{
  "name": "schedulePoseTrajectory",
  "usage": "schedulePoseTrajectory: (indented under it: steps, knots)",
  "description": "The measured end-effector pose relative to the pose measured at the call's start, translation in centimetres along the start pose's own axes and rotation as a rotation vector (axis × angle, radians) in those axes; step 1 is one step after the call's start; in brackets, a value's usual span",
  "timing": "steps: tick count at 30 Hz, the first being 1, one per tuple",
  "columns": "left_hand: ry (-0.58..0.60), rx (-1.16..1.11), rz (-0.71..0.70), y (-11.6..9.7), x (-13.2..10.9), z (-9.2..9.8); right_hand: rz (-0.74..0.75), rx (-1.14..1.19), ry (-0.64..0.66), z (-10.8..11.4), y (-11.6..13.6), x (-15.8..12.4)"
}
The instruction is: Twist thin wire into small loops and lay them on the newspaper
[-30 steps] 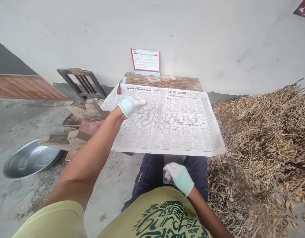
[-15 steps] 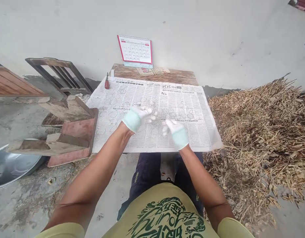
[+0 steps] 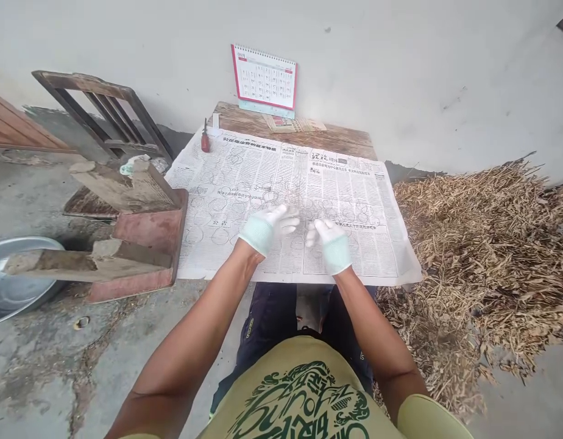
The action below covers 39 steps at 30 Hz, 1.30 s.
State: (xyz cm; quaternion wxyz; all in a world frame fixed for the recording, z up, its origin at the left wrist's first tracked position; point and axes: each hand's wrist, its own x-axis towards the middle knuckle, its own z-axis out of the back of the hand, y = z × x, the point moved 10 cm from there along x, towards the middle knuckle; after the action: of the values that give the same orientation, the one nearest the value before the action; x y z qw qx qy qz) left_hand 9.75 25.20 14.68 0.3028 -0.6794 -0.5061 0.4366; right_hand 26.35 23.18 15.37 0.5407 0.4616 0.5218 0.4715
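My left hand (image 3: 276, 221), in a white glove with a pale green cuff, hovers over the middle of the newspaper (image 3: 249, 256). Its fingers reach toward the right, slightly bent and apart, and no held object shows clearly. Facing it is my right hand (image 3: 326, 235), gloved alike, with its fingers curled in near the thumb. Whatever those fingers may hold is too small to make out. Many thin dark loops (image 3: 220, 236) cover the newspaper around both hands; whether they are drawn or lie loose I cannot tell.
A red-handled screwdriver (image 3: 205, 144) lies at the newspaper's far left corner. Behind stands a desk calendar (image 3: 265, 79) on the wooden table (image 3: 354, 141). An overturned wooden stool (image 3: 147, 235), a chair (image 3: 103, 110) and a metal basin (image 3: 21, 250) are leftward; dry stalks (image 3: 487, 244) lie rightward.
The view has shifted, so the table sits a little farther right. My left hand has come slightly lower and nearer the newspaper's front edge. The right hand stays almost in place, fingers still curled.
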Motion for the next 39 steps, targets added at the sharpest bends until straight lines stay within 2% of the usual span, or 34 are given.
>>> schedulePoseTrajectory:
  steps: [5, 13, 17, 20, 28, 35, 39]
  knots:
    - [-0.088, 0.07, -0.06, -0.7, -1.3, 2.0, 0.049, 0.001, 0.011, -0.5, 0.7, 0.1]
    - [0.108, 0.137, -0.052, -0.4, -3.6, 0.6, 0.061, -0.072, 0.044, -2.6, 3.2, -2.8]
    - [0.079, 0.149, -0.1, -0.1, -4.4, 0.8, 0.088, -0.131, 0.043, -3.0, 3.3, -4.1]
    - [0.043, 0.169, -0.128, 0.2, -5.2, 0.9, 0.085, -0.134, 0.033, -2.8, 2.9, -4.7]
    - [0.018, 0.311, -0.181, 0.2, -6.6, -0.3, 0.085, -0.138, -0.017, -1.5, 2.3, -6.1]
    - [0.07, 0.274, -0.146, 1.0, -6.8, -1.8, 0.061, -0.151, -0.036, -0.4, 1.9, -6.9]
    - [0.092, 0.288, -0.073, 1.9, -7.2, -1.5, 0.069, -0.193, -0.001, -0.3, 1.8, -7.0]
